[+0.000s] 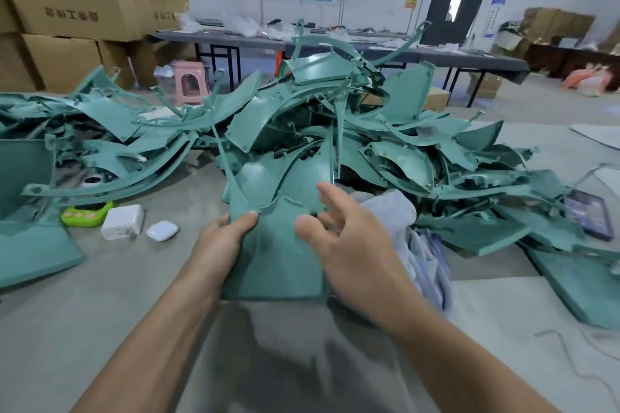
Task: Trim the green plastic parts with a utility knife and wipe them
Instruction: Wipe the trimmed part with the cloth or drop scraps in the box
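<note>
Left hand (221,238) grip pinching green part (275,261) by left edge, long axis pointing away toward pile (302,131). Right hand (349,245) grip released, spread over part's right edge, cloth (389,208) just beside. No knife in sight.

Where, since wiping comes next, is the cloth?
In the head view, the cloth lies just right of the held green part, partly behind the right hand.
</note>
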A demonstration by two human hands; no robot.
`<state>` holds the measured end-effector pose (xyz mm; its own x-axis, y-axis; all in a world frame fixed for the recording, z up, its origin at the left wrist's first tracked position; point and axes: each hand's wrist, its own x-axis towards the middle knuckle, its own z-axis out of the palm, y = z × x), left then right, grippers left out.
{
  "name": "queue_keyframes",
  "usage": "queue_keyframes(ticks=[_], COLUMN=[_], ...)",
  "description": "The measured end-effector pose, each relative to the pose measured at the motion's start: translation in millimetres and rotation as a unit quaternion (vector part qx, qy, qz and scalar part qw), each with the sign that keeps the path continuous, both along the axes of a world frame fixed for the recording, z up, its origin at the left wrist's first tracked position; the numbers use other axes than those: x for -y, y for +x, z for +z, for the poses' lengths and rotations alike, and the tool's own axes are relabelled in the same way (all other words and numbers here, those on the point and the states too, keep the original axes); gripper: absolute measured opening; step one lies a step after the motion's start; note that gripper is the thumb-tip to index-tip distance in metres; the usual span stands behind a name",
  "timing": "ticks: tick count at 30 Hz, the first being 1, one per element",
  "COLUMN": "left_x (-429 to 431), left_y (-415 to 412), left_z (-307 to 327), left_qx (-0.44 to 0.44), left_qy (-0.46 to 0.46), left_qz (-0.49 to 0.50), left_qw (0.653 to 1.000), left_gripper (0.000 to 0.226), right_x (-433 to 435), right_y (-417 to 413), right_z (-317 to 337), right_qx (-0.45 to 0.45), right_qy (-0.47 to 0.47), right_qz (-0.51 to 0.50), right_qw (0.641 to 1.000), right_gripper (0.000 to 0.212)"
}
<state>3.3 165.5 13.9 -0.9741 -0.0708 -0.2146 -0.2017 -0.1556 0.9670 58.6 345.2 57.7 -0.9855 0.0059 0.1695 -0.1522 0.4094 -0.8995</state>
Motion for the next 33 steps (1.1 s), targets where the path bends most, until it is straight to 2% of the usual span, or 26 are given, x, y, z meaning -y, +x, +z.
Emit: queue_keyframes(ticks=[1, 3, 4, 7, 10, 13, 15, 16, 18, 19, 20, 21, 22, 24, 25, 26, 28, 30, 31, 32, 33], left_x=[-3, -9, -12, -24, -39, -62, -83, -94, -117, -129, -142, -156, -172, -197, -206, -214, -228, -248, -260, -273, -286], left_y=[3, 10, 13, 21, 34, 51, 62, 67, 78, 86, 97, 110, 125, 151, 162, 172, 182, 191, 199, 209, 222], left_z=[2, 8, 11, 19, 23, 30, 37, 41, 52, 59, 67, 73, 77, 74, 76, 79, 71, 54, 43, 32, 19], left_qx=[-0.013, -0.040, -0.047, -0.035, -0.029, -0.035, -0.039, -0.043, -0.089, -0.130, -0.175, -0.223, -0.269, -0.351, -0.381, -0.391, -0.399, -0.395, -0.356, -0.292, -0.221], left_qy=[0.008, 0.013, 0.022, 0.060, 0.115, 0.179, 0.190, 0.177, 0.081, 0.024, -0.024, -0.070, -0.148, -0.319, -0.341, -0.327, -0.276, -0.255, -0.223, -0.174, -0.113], left_qz=[0.002, -0.010, -0.022, -0.077, -0.164, -0.226, -0.211, -0.185, -0.137, -0.141, -0.179, -0.262, -0.363, -0.465, -0.476, -0.461, -0.356, -0.286, -0.318, -0.384, -0.456], left_qw=[1.000, 0.999, 0.998, 0.995, 0.979, 0.957, 0.958, 0.966, 0.983, 0.981, 0.968, 0.936, 0.880, 0.747, 0.716, 0.726, 0.799, 0.835, 0.850, 0.859, 0.855], left_gripper=[0.019, 0.017, 0.017, 0.020, 0.045, 0.048, 0.045, 0.043, 0.041, 0.043, 0.047, 0.054, 0.062, 0.073, 0.067, 0.057, 0.044, 0.056, 0.061, 0.056, 0.042], right_x=[5, 7, 3, -15, -37, -61, -78, -87, -96, -97, -96, -98, -104, -127, -144, -162, -196, -220, -228, -235, -240], right_y=[4, 6, 7, 11, 16, 30, 48, 60, 86, 98, 108, 118, 127, 145, 156, 170, 204, 248, 271, 294, 317], right_z=[-4, -9, -10, -10, -6, 0, 0, -2, 3, 8, 11, 12, 14, 10, 7, 4, -6, -24, -34, -44, -54], right_qx=[0.053, 0.125, 0.147, 0.195, 0.226, 0.196, 0.127, 0.068, -0.040, -0.059, -0.055, -0.040, -0.027, 0.010, 0.005, -0.008, -0.033, -0.029, -0.020, -0.009, 0.002], right_qy=[-0.060, -0.202, -0.245, -0.275, -0.321, -0.360, -0.327, -0.250, -0.081, -0.082, -0.144, -0.230, -0.321, -0.477, -0.521, -0.542, -0.554, -0.537, -0.525, -0.510, -0.496], right_qz=[0.015, 0.010, -0.007, -0.054, -0.072, -0.103, -0.145, -0.183, -0.209, -0.161, -0.091, -0.033, -0.023, -0.094, -0.149, -0.197, -0.250, -0.288, -0.300, -0.315, -0.334], right_qw=[0.997, 0.971, 0.958, 0.940, 0.917, 0.906, 0.925, 0.948, 0.974, 0.982, 0.984, 0.972, 0.946, 0.874, 0.840, 0.817, 0.793, 0.793, 0.796, 0.801, 0.801], right_gripper=[0.069, 0.054, 0.047, 0.036, 0.026, 0.026, 0.028, 0.033, 0.051, 0.053, 0.049, 0.044, 0.042, 0.032, 0.022, 0.020, 0.015, 0.038, 0.037, 0.032, 0.028])
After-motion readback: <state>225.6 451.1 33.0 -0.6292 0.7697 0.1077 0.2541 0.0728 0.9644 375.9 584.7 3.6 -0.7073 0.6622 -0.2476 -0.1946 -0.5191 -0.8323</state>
